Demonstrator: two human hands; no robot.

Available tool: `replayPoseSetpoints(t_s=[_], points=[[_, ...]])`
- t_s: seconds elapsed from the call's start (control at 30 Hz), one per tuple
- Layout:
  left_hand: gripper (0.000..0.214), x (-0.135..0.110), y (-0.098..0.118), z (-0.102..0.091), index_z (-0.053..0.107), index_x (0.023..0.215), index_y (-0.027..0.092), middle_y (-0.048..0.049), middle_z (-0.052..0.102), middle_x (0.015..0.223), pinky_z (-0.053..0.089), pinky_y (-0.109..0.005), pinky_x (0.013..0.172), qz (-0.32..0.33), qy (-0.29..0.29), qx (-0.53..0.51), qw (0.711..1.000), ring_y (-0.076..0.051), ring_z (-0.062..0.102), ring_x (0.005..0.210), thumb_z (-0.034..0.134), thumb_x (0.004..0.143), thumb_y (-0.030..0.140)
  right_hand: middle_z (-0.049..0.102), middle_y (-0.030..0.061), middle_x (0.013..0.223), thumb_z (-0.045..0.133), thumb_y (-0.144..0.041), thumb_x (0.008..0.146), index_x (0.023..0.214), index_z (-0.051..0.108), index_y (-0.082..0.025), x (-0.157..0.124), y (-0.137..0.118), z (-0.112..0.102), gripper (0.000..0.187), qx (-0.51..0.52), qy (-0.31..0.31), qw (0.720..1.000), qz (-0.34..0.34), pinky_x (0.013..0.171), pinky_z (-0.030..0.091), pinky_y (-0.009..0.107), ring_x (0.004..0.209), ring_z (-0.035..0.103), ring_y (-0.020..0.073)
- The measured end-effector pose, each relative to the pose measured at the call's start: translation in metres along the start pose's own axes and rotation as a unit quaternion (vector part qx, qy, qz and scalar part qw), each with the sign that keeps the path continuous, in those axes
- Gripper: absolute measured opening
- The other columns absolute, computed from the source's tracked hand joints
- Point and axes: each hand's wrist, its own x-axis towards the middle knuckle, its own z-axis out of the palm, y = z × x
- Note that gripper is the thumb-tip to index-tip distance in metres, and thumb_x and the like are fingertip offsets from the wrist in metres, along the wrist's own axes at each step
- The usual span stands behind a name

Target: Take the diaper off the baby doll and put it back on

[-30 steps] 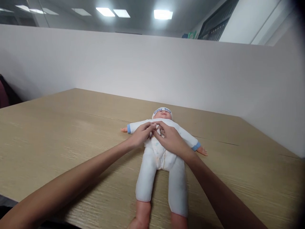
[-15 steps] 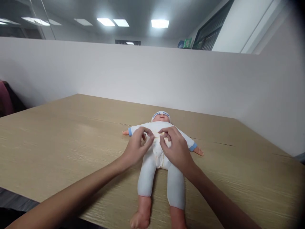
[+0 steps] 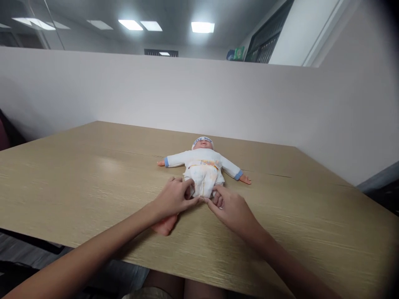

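A baby doll [image 3: 207, 155] in a white suit with blue cuffs and a lettered headband lies on its back on the table, head away from me. Round its hips is a white diaper [image 3: 204, 176] with an orange print at the waist. My left hand [image 3: 181, 193] pinches the diaper's lower edge at the crotch, thumb pointing inward. On the other side, my right hand [image 3: 226, 203] has its fingers curled on the same edge, its thumb close to the left one. My hands and forearms hide most of the doll's legs; one foot [image 3: 165, 226] shows below my left wrist.
The wooden table [image 3: 93, 178] runs back to a pale partition wall [image 3: 156, 91]. Its front edge is close to my lap. A dark object [image 3: 383, 187] stands beyond the right edge.
Both hands have moved from the diaper's waist down to its crotch edge. The printed waistband now shows. The view has shifted slightly, so the doll appears farther off.
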Motion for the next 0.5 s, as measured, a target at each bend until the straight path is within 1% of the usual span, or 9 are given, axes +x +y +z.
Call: replayPoseSetpoints(t_s=[0.13,0.23,0.3,0.37,0.43,0.5], points=[[0.039,0.017,-0.01,0.009,0.057,0.078,0.023,-0.0011,0.066,0.074,0.037,-0.039,0.082,-0.004,0.01,0.012,1.0,-0.023,0.059,0.075,0.069,0.098,0.055,0.068,0.0018,0.079,0.059,-0.031,0.1,0.08,0.054,-0.025,0.007,-0.003,0.012,0.022,-0.033,0.036,0.999,-0.008,0.063,0.035,0.032,0.066,0.059,0.0187],[0.04,0.02,-0.017,0.01,0.058,0.074,0.023,-0.0018,0.066,0.074,0.038,-0.039,0.085,0.014,0.015,0.0,1.0,-0.023,0.06,0.078,0.067,0.099,0.052,0.068,0.0035,0.09,0.058,-0.029,0.101,0.084,0.057,-0.024,0.006,-0.004,0.018,0.018,-0.037,0.053,0.998,-0.008,0.064,0.035,0.033,0.067,0.058,0.018],[0.036,0.018,-0.02,0.01,0.061,0.078,0.022,-0.004,0.068,0.084,0.04,-0.038,0.087,0.037,0.03,-0.028,0.998,-0.024,0.062,0.088,0.065,0.101,0.05,0.068,0.0045,0.097,0.057,-0.029,0.102,0.089,0.06,-0.023,0.005,-0.004,0.02,0.015,-0.032,0.06,0.998,-0.01,0.065,0.037,0.033,0.068,0.058,0.0179],[0.031,0.016,-0.021,0.009,0.067,0.086,0.022,-0.0073,0.07,0.103,0.044,-0.038,0.091,0.055,0.046,-0.071,0.995,-0.025,0.063,0.099,0.066,0.101,0.049,0.068,0.0055,0.104,0.056,-0.03,0.103,0.096,0.062,-0.023,0.003,-0.005,0.021,0.012,-0.023,0.065,0.998,-0.012,0.067,0.039,0.033,0.071,0.058,0.0183],[0.027,0.014,-0.022,0.009,0.071,0.094,0.022,-0.01,0.067,0.12,0.046,-0.039,0.098,0.061,0.058,-0.103,0.991,-0.027,0.063,0.11,0.069,0.099,0.048,0.067,0.0068,0.112,0.057,-0.032,0.103,0.102,0.064,-0.023,0.001,-0.006,0.021,0.011,-0.015,0.073,0.997,-0.01,0.069,0.042,0.034,0.074,0.06,0.0188],[0.024,0.012,-0.022,0.009,0.073,0.096,0.022,-0.0107,0.065,0.128,0.046,-0.041,0.104,0.054,0.06,-0.117,0.99,-0.028,0.063,0.116,0.071,0.098,0.046,0.066,0.0077,0.118,0.058,-0.033,0.103,0.104,0.063,-0.023,0.0,-0.008,0.023,0.011,-0.012,0.079,0.997,-0.002,0.071,0.044,0.034,0.078,0.061,0.0195]])
